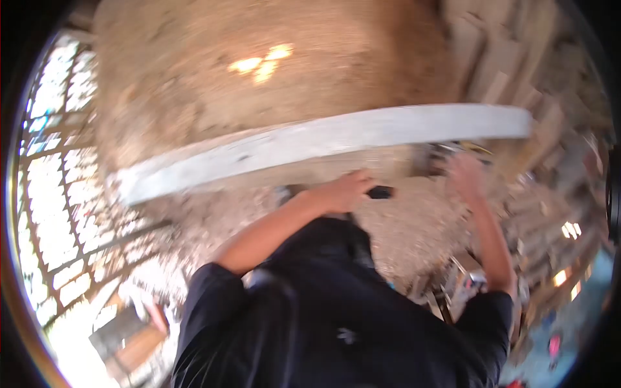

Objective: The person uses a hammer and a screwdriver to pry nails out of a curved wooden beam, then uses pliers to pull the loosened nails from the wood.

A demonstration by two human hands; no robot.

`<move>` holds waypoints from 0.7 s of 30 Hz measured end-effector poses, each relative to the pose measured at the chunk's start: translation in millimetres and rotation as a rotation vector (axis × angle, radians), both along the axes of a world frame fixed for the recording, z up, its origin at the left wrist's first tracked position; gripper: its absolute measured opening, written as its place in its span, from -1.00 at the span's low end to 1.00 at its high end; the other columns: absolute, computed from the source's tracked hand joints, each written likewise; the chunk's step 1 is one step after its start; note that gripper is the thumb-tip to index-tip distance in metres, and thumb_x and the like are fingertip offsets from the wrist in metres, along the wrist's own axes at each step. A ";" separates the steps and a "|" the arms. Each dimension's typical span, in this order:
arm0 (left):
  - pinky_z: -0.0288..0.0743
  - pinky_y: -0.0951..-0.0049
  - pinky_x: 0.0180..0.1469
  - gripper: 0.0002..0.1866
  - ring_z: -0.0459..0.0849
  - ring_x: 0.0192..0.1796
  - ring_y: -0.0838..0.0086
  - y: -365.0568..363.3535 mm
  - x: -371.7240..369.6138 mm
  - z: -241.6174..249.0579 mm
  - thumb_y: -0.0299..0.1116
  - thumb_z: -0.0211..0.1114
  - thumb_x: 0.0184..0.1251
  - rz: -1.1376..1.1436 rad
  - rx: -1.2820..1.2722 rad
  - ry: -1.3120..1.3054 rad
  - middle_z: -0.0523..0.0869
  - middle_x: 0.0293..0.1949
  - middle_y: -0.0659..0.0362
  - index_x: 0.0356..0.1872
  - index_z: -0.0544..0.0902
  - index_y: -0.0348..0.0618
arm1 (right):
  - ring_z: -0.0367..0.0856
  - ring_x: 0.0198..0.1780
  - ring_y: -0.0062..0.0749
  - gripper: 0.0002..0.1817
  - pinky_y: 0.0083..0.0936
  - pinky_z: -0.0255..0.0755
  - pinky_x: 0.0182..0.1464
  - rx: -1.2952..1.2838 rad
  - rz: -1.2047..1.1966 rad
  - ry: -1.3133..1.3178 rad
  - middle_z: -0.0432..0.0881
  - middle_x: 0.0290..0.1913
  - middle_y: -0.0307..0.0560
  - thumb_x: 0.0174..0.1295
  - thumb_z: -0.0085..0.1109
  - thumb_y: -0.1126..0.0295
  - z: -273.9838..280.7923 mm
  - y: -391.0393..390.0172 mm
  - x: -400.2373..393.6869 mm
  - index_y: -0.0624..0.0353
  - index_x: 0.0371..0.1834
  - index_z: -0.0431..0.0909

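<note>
A long pale board (323, 138) lies across the view, slightly slanted, its left end lower than its right. Just below its middle, my left hand (352, 189) has its fingers wrapped round a small black object (380, 192). My right hand (467, 173) is near the board's right part, beside some small dark and metallic items (446, 150). Motion smears its fingers, and whether it holds anything cannot be made out.
Beyond the board is a broad brown surface (291, 71) with bright light spots. Wood pieces (498, 58) lie at the upper right. Shavings (414, 239) cover the ground below. A barred opening (58, 181) is at the left, and a box-like item (464, 275) stands near my right forearm.
</note>
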State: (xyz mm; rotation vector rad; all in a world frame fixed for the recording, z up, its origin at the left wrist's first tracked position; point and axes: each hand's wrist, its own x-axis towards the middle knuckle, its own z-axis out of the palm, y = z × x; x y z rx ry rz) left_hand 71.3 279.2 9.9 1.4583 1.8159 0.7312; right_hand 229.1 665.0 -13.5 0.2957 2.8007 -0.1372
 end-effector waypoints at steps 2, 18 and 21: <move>0.35 0.12 0.40 -0.49 0.44 0.36 0.00 -39.2 -3.5 15.8 -0.35 0.21 0.43 0.141 0.096 -0.055 0.44 0.31 -0.09 0.37 0.38 -0.16 | 0.41 0.32 0.03 -0.50 -0.01 0.29 0.28 0.120 0.245 0.240 0.49 0.25 0.01 0.19 0.29 0.34 -14.2 -3.0 21.4 0.05 0.25 0.52; 0.44 0.52 -0.35 -0.83 0.54 -0.48 0.55 -344.9 -69.0 53.8 -0.41 0.49 0.15 1.259 0.674 -0.078 0.57 -0.54 0.25 -0.41 0.63 -0.19 | 0.45 0.25 0.30 -0.57 0.05 0.30 0.32 -0.139 -0.065 0.619 0.46 0.21 0.38 0.45 0.04 0.36 53.1 -267.2 28.9 0.40 0.28 0.37; 0.48 0.42 -0.44 -0.80 0.64 -0.53 0.37 -357.7 -100.9 50.6 -0.35 0.52 0.03 1.183 0.866 0.139 0.59 -0.63 0.23 -0.57 0.63 -0.08 | 0.43 0.25 0.26 -0.55 0.00 0.27 0.32 -0.113 -0.228 0.590 0.45 0.20 0.38 0.49 0.03 0.35 66.4 -369.1 5.6 0.45 0.31 0.32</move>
